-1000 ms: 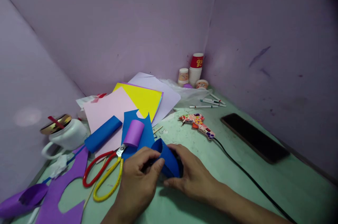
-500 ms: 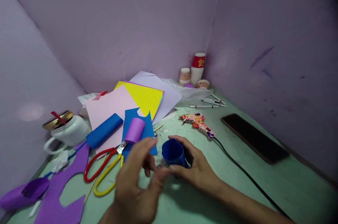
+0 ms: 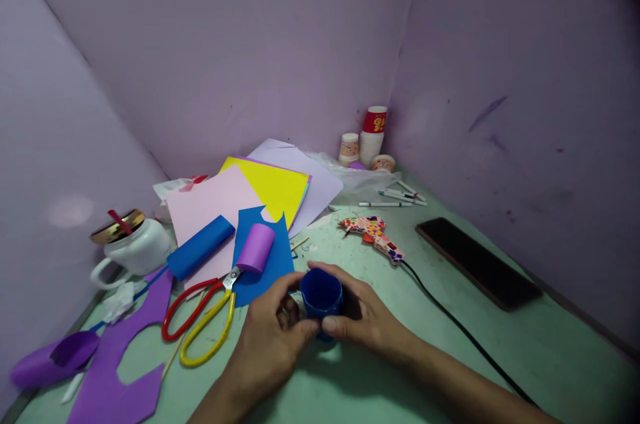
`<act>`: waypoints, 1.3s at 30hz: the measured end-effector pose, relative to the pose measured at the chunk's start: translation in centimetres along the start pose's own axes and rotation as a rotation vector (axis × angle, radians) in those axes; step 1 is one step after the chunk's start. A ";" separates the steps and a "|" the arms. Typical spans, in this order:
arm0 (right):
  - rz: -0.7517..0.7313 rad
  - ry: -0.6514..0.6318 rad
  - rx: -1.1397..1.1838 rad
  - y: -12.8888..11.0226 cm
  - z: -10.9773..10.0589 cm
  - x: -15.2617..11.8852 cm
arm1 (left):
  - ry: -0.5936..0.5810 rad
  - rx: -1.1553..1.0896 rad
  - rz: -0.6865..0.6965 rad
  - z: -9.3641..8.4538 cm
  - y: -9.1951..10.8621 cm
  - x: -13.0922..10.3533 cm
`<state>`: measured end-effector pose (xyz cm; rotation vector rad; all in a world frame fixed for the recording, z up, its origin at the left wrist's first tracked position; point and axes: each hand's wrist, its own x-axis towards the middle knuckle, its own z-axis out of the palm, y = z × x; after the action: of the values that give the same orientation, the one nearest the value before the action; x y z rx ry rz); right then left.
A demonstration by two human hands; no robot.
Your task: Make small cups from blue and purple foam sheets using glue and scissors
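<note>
A small dark blue cup (image 3: pixel 321 293), open at the top, is held upright between both hands just above the green table. My left hand (image 3: pixel 277 324) wraps its left side, thumb at the front. From the right, my right hand (image 3: pixel 367 317) curls round it, its thumb near the left thumb. A purple paper roll (image 3: pixel 256 248) lies on a cut blue sheet (image 3: pixel 285 263) beyond my left hand. Scissors (image 3: pixel 207 317) with one red and one yellow handle rest left of that hand.
A floral glue gun (image 3: pixel 373 234) with a black cord and a dark phone (image 3: pixel 477 264) lie to the right. Stacked paper cups (image 3: pixel 371 144) and pens (image 3: pixel 395 197) are at the back. A white mug (image 3: pixel 140 251), a blue roll (image 3: pixel 201 247) and purple cut sheet (image 3: pixel 135 387) are left.
My left hand has moved right and closed round the blue cup, which has shifted slightly left. My right hand keeps its hold. The view has shifted slightly.
</note>
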<state>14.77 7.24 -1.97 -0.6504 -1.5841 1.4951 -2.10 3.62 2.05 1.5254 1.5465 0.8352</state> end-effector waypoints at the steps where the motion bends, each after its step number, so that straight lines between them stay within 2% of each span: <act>1: 0.023 0.023 0.001 0.1 0.0 0.0 | 0.018 0.005 -0.004 0.2 -0.2 0.0; 4: 0.071 0.057 0.041 0.2 0.1 -0.1 | 0.041 -0.033 0.012 0.2 -0.7 0.1; 8: 0.049 0.089 0.023 -0.2 0.2 0.0 | 0.056 -0.129 0.039 0.3 -0.6 0.2; 16: 0.063 0.146 0.001 -0.5 0.3 -0.1 | 0.152 -0.047 0.143 0.6 -0.3 -0.2; 21: 0.065 0.117 0.003 -0.5 0.4 -0.1 | 0.159 -0.142 0.107 0.9 -0.8 -0.2; 26: 0.081 0.006 0.021 0.0 0.2 -0.1 | 0.125 -0.198 0.057 0.8 -1.3 0.0; 29: 0.137 -0.061 0.015 -0.1 0.2 -0.4 | 0.083 -0.108 0.081 0.7 -1.5 0.0; 32: 0.169 -0.095 -0.120 -0.7 0.5 -1.1 | 0.056 0.068 0.134 1.2 -1.6 -0.2; 36: 0.083 -0.148 -0.247 -1.5 1.3 -1.9 | 0.063 0.069 0.184 1.8 -1.8 -0.3; 39: 0.033 -0.082 -0.166 -1.4 1.3 -1.7 | 0.026 -0.014 0.197 1.3 -1.5 -0.1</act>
<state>14.85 4.90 -0.87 -0.7186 -1.7820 1.4408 -1.66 3.30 0.16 1.6817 1.4216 0.9777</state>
